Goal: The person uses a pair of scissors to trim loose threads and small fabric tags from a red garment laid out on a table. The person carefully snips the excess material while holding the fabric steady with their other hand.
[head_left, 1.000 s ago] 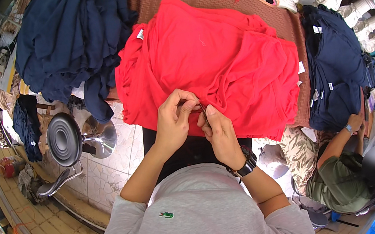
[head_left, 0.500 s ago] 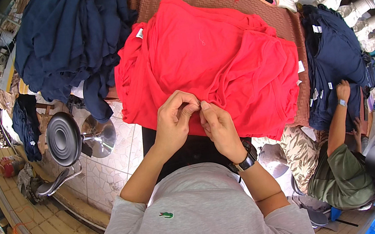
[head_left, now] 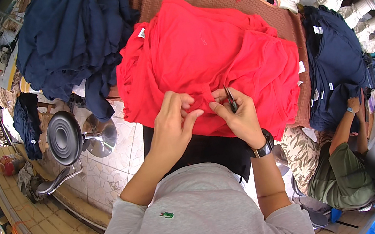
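Brown table cover [head_left: 280, 19] under red garments [head_left: 207, 55]; tiled floor [head_left: 107, 169], stool [head_left: 64, 136].

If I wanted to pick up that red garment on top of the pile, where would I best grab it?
Probably the near hem of the red garment, coming from the person's side. That edge hangs loose over the brown table and is already bunched where the left hand pinches it, beside the right hand holding small dark snips. The middle lies flat, offering no fold.
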`<state>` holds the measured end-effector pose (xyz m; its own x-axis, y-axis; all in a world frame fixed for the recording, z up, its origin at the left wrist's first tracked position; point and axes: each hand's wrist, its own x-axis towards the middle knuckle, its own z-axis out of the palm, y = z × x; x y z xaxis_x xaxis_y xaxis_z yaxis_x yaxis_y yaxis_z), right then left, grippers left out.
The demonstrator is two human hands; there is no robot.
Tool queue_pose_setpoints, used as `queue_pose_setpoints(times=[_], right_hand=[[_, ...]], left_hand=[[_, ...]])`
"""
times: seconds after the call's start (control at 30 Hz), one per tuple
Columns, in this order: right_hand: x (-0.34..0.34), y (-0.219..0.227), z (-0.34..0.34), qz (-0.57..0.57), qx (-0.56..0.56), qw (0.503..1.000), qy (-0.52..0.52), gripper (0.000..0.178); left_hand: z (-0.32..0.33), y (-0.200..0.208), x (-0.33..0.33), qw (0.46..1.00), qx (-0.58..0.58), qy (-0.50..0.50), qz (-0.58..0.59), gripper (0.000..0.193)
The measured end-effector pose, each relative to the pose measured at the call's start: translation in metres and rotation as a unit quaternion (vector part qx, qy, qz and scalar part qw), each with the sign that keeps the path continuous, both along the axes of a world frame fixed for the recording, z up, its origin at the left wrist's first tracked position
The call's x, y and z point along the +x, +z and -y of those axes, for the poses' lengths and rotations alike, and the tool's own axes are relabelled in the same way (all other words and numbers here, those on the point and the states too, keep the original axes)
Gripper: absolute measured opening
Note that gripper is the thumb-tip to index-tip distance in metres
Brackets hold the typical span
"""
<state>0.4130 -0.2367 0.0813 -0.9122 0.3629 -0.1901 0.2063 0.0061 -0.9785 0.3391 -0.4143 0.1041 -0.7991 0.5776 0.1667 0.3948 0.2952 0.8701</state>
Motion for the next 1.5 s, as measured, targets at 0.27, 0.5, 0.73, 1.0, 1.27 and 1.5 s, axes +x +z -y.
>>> queue_pose_setpoints(times=[0.27, 0.5, 0.73, 1.0, 1.27, 1.5], right_hand=[[0.004, -0.008, -0.007, -0.036, -0.019, 0.999, 0.032, 0.021], [0.003, -0.004, -0.005, -0.059, -0.038, 0.997, 0.042, 0.020], [0.003, -0.005, -0.013, -0.044, -0.146, 0.988, 0.011, 0.022], [-0.001, 0.001, -0.007, -0.047, -0.139, 0.989, 0.009, 0.021], [-0.011, 0.001, 0.000, -0.117, 0.071, 0.991, -0.007, 0.016], [-0.012, 0.003, 0.007, -0.123, 0.074, 0.989, -0.024, 0.016]], left_hand=[[-0.008, -0.020, -0.016, 0.996, -0.002, 0.013, -0.089, 0.025], [-0.009, -0.017, -0.029, 0.981, 0.005, -0.063, -0.182, 0.022], [0.001, -0.014, -0.036, 0.990, 0.132, -0.018, 0.056, 0.009], [-0.003, -0.017, -0.036, 0.992, 0.055, -0.041, -0.110, 0.006], [-0.001, -0.009, -0.028, 0.950, 0.182, -0.061, 0.245, 0.010], [-0.008, -0.022, -0.021, 0.942, 0.218, -0.035, 0.252, 0.013]])
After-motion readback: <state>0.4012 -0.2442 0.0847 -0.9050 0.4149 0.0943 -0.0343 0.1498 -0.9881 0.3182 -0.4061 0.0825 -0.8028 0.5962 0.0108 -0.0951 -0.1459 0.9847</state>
